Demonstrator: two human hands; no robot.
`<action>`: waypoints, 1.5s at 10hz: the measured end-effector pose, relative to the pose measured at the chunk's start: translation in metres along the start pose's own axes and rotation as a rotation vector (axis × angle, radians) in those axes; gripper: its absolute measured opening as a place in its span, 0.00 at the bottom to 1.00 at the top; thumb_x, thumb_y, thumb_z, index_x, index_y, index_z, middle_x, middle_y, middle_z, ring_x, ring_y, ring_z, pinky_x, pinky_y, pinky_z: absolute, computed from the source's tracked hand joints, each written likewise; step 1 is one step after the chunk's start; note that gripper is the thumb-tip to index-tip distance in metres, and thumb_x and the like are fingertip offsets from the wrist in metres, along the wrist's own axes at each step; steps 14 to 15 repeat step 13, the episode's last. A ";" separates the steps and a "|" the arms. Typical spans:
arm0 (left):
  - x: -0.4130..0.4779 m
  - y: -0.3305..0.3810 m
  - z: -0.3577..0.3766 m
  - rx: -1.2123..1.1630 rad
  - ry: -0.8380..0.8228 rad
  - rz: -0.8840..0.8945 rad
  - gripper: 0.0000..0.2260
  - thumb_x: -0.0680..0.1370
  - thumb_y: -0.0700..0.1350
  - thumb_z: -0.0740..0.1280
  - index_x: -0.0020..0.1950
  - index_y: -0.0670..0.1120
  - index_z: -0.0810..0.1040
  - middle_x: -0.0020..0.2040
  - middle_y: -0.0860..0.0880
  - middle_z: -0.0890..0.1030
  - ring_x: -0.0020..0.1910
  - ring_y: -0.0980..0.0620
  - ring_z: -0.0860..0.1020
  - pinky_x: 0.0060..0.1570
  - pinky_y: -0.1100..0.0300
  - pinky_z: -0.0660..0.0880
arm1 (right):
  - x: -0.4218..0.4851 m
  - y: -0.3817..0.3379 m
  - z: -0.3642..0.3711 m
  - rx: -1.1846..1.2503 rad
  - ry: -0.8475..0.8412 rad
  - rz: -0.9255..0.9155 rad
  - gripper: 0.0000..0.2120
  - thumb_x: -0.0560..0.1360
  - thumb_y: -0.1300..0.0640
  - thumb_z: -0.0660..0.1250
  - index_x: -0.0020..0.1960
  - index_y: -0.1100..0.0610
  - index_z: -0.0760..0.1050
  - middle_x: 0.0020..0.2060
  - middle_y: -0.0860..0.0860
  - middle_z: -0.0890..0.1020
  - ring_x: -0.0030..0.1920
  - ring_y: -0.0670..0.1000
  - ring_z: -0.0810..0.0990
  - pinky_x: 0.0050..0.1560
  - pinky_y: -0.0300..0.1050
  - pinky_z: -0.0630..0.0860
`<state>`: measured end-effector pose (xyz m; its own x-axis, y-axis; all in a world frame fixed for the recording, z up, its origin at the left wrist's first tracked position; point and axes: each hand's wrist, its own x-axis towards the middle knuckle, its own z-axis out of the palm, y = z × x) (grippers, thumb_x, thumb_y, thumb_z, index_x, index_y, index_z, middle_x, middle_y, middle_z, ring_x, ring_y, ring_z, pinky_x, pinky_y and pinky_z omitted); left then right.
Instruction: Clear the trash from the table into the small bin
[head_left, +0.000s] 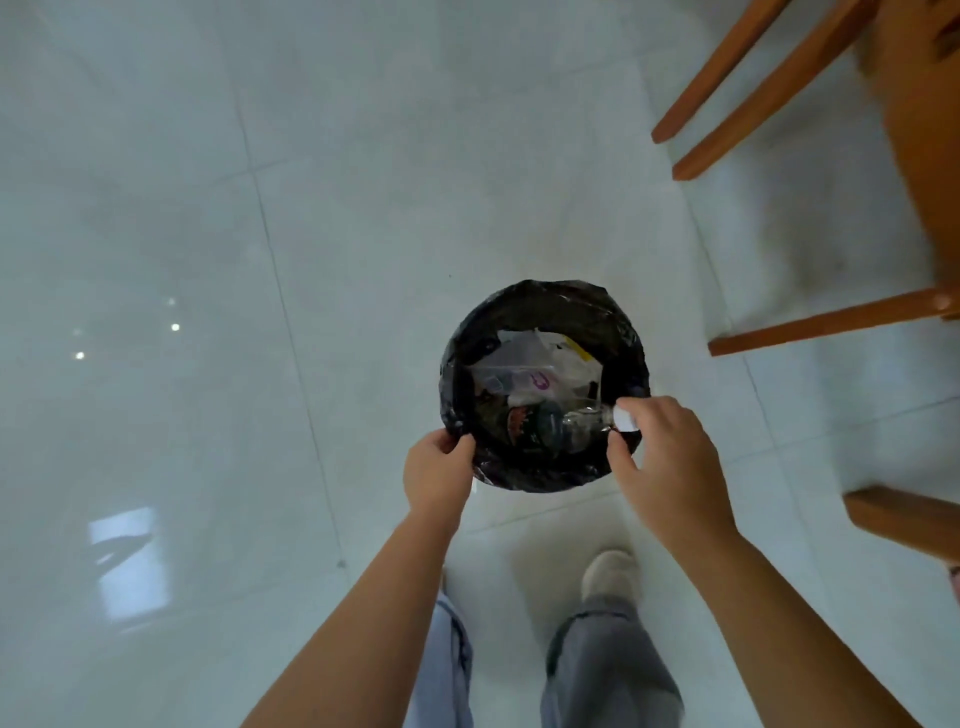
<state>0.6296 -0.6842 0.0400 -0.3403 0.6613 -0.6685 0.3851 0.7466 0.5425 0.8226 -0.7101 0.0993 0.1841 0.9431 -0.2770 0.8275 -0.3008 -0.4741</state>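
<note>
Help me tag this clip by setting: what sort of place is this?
Probably a home dining area, indoors. The signs are a glossy pale tiled floor, wooden furniture legs at the right, likely chairs or a table, and a small bin lined with a black bag.

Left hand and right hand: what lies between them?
Head view: the small bin, its near rim black-bagged, and a clear plastic bottle whose white-capped neck the right hand pinches.

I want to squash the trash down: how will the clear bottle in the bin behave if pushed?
The clear bottle looks empty, so probably light and likely to crumple. It lies slanted on loose wrappers, so it may slide or roll deeper. The right hand pinches only its white cap, so it could swing.
</note>
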 end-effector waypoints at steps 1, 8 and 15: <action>0.021 -0.019 0.021 -0.059 -0.049 -0.026 0.08 0.74 0.42 0.66 0.38 0.39 0.78 0.30 0.47 0.76 0.29 0.52 0.70 0.32 0.59 0.67 | 0.003 0.016 0.025 0.010 0.004 0.008 0.14 0.72 0.60 0.65 0.57 0.61 0.73 0.51 0.59 0.79 0.51 0.58 0.76 0.49 0.52 0.75; 0.051 -0.115 0.048 -0.300 -0.054 -0.081 0.04 0.76 0.41 0.66 0.50 0.46 0.78 0.42 0.54 0.81 0.43 0.61 0.77 0.36 0.74 0.70 | -0.007 0.033 0.105 0.095 -0.095 0.021 0.14 0.74 0.58 0.62 0.58 0.59 0.72 0.52 0.55 0.77 0.54 0.54 0.73 0.52 0.49 0.73; -0.004 -0.083 -0.037 0.067 -0.006 0.012 0.17 0.75 0.48 0.68 0.61 0.42 0.75 0.59 0.46 0.79 0.51 0.52 0.75 0.50 0.60 0.69 | -0.025 -0.038 0.062 0.048 -0.174 0.057 0.14 0.75 0.56 0.61 0.59 0.59 0.72 0.55 0.54 0.76 0.57 0.54 0.72 0.57 0.49 0.70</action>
